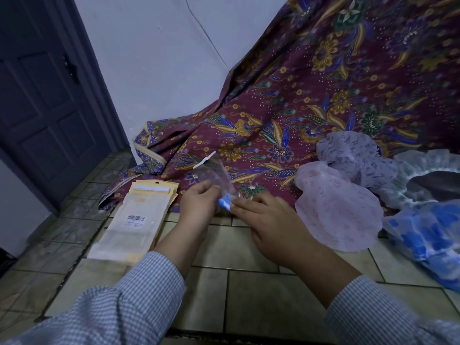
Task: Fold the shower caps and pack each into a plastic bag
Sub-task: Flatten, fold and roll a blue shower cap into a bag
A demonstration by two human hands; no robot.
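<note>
Left hand (198, 201) pinched small clear plastic bag (216, 174) at lower end, white strip at other end up. Right hand (267, 220) fingertips pinched folded blue-and-white shower cap (224, 203) against bag's lower end, above tiled floor (249, 290). Risk: thin film slipping from pinch, or fold springing open, jamming. Loose pink translucent cap (338, 215) lay just right, likely to snag.

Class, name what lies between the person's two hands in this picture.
In the head view, a folded blue-and-white shower cap sits between the left hand and right hand, going into the mouth of a clear plastic bag held over the batik cloth.
</note>
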